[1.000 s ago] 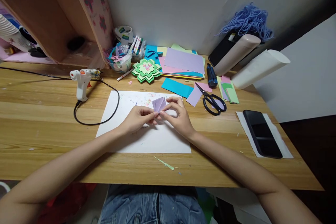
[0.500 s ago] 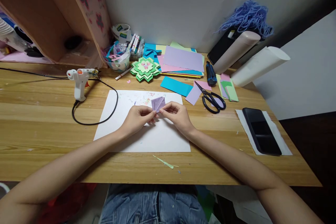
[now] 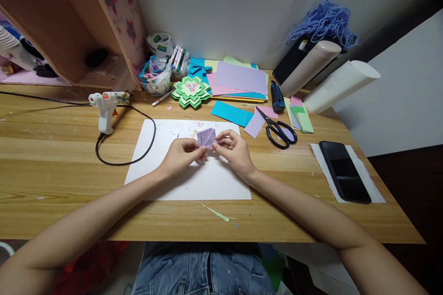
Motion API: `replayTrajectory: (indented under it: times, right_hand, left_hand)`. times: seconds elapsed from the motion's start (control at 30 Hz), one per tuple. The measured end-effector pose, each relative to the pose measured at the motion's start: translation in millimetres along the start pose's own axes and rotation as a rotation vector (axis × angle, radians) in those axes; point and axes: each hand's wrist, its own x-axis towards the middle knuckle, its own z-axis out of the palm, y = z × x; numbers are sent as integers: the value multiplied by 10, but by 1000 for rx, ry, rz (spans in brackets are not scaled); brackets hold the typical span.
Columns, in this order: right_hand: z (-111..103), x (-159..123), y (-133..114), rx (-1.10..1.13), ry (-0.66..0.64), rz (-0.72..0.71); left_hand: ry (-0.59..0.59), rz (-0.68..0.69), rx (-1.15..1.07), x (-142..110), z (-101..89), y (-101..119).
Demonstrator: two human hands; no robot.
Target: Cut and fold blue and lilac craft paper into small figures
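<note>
A small folded piece of purple paper (image 3: 206, 138), creased across its face, is held up between my two hands. My left hand (image 3: 185, 154) pinches its lower left edge between thumb and fingers. At the paper's right edge, my right hand (image 3: 233, 150) grips it with thumb and fingertips. Both hands are above a white sheet (image 3: 207, 184) that lies on the wooden table and carries coloured marks near its far edge. Some of the left fingers are hidden behind the purple paper.
A white glue gun (image 3: 106, 110) with a looping cord stands left. Behind the sheet are a green layered paper flower (image 3: 191, 91) and stacked coloured paper (image 3: 242, 77). Black scissors (image 3: 281, 133), a blue cutter (image 3: 277, 97) and a phone (image 3: 344, 170) lie right. Green scraps (image 3: 218, 214) lie near the front edge.
The purple paper has turned and shifted slightly left. My right fingers have spread a little and moved down to its right edge. My left hand stays nearly in place.
</note>
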Motion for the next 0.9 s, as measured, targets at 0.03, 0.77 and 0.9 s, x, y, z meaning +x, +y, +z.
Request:
replayTrajectory:
  times: [0.03, 0.77, 0.9]
  right_hand:
    - [0, 2, 0, 18, -11, 12]
    - [-14, 34, 19, 75, -70, 62]
    - [-3, 34, 18, 76, -65, 80]
  left_hand:
    - [3, -1, -10, 1, 1, -1]
    - [-36, -52, -9, 69, -58, 25]
    - [-40, -76, -31, 72, -54, 26]
